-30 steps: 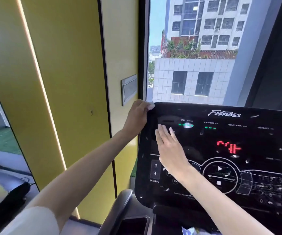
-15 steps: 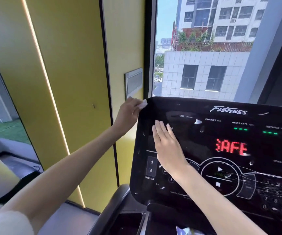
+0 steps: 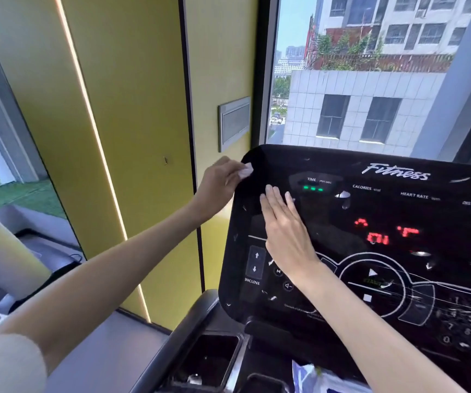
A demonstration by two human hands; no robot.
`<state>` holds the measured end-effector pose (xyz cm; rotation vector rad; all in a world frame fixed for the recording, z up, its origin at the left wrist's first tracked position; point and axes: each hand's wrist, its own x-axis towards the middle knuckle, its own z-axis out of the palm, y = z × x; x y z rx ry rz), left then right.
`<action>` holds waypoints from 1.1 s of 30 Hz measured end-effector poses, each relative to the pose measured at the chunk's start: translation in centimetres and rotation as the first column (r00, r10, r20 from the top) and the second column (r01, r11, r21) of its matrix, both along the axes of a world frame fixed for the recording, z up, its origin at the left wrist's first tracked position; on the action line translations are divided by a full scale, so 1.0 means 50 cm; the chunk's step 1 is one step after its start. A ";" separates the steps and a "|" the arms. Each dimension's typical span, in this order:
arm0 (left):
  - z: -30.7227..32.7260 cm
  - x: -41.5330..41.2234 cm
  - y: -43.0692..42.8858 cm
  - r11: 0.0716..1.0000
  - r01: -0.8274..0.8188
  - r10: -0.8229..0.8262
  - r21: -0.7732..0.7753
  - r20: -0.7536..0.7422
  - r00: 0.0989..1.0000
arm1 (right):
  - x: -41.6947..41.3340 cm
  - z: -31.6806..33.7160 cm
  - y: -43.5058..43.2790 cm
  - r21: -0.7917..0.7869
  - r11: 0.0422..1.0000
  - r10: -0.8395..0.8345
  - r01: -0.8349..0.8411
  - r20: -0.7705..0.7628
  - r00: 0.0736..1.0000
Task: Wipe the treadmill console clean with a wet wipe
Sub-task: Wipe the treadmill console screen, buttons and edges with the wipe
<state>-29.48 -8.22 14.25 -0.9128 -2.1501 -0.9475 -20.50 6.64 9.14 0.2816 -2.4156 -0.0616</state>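
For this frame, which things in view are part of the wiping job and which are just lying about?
In the job: wet wipe, pinched in the left hand at the top-left corner of the treadmill console; right hand, flat on the console face.
Just there: cup holder; blue-and-white packet below the console; grey wall plate.
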 end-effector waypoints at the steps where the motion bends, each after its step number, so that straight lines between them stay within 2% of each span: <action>1: -0.007 0.004 -0.003 0.999 0.009 -0.009 -0.040 -0.019 1.000 | 0.001 0.000 -0.001 -0.010 1.000 0.005 -0.005 0.006 1.000; 4: -0.053 0.027 -0.022 0.929 0.157 -0.178 -0.336 -0.034 0.983 | 0.002 0.001 0.000 -0.012 1.000 0.015 -0.015 0.009 1.000; 5: -0.052 0.025 -0.026 0.914 0.168 -0.186 -0.369 -0.015 0.982 | 0.002 0.001 0.001 -0.005 1.000 0.016 -0.016 0.007 1.000; 8: -0.035 0.010 -0.018 0.987 0.055 -0.057 -0.152 -0.008 0.998 | 0.000 0.000 0.001 0.023 1.000 0.011 -0.011 -0.006 1.000; 9: -0.041 0.017 -0.015 0.988 0.053 -0.056 -0.148 -0.016 0.998 | 0.000 0.000 0.000 0.030 1.000 0.010 -0.009 -0.005 1.000; 12: -0.088 0.051 -0.024 0.880 0.228 -0.257 -0.416 -0.015 0.966 | 0.002 -0.001 0.004 0.059 0.998 0.010 -0.011 0.010 1.000; 13: -0.088 0.052 -0.029 0.854 0.256 -0.281 -0.454 0.012 0.960 | 0.002 -0.001 0.005 0.075 0.997 0.010 -0.011 0.017 1.000; 14: -0.077 0.043 -0.030 0.873 0.251 -0.261 -0.417 0.035 0.965 | 0.003 0.000 0.006 0.091 0.996 0.006 -0.008 0.024 1.000; 16: -0.055 0.020 -0.022 0.969 0.143 -0.141 -0.200 0.021 0.990 | 0.003 0.001 0.005 0.119 0.993 -0.013 0.010 0.026 1.000; 17: -0.054 0.017 -0.019 0.983 0.098 -0.096 -0.154 0.021 0.995 | 0.003 0.002 0.005 0.125 0.992 -0.019 0.016 0.025 1.000; 19: -0.074 0.029 -0.021 0.946 0.166 -0.171 -0.277 0.007 0.985 | 0.004 0.001 0.005 0.128 0.992 -0.011 0.008 0.027 1.000; 21: -0.095 0.056 -0.032 0.828 0.287 -0.298 -0.481 0.056 0.953 | 0.006 0.001 0.007 0.136 0.991 0.002 -0.005 0.027 1.000; 22: -0.088 0.058 -0.035 0.813 0.292 -0.294 -0.504 0.078 0.953 | 0.006 0.002 0.008 0.143 0.990 0.003 -0.007 0.028 1.000; 23: -0.077 0.047 -0.033 0.855 0.272 -0.261 -0.441 0.086 0.961 | 0.006 0.003 0.009 0.150 0.989 0.002 -0.006 0.030 1.000; 25: -0.058 0.031 -0.022 0.969 0.153 -0.146 -0.192 0.052 0.988 | 0.003 0.002 0.009 0.162 0.987 -0.009 0.006 0.022 1.000; 26: -0.060 0.033 -0.018 0.983 0.119 -0.114 -0.141 0.041 0.993 | 0.003 0.001 0.008 0.162 0.987 -0.012 0.009 0.015 1.000; 27: -0.072 0.038 -0.017 0.976 0.137 -0.136 -0.168 0.020 0.991 | 0.004 0.000 0.007 0.161 0.987 -0.008 0.005 0.015 1.000; 28: -0.091 0.047 -0.019 0.946 0.193 -0.198 -0.259 0.006 0.980 | 0.006 0.001 0.007 0.161 0.987 0.000 -0.003 0.020 1.000; 30: -0.115 0.070 -0.030 0.855 0.287 -0.292 -0.432 0.058 0.955 | 0.007 0.001 0.010 0.174 0.985 0.008 -0.013 0.030 1.000; 31: -0.112 0.067 -0.031 0.857 0.288 -0.282 -0.428 0.080 0.956 | 0.007 0.002 0.010 0.185 0.983 0.001 -0.007 0.035 0.999; 33: -0.094 0.045 -0.024 0.961 0.201 -0.186 -0.190 0.093 0.978 | 0.003 0.003 0.009 0.211 0.977 -0.025 0.018 0.030 0.999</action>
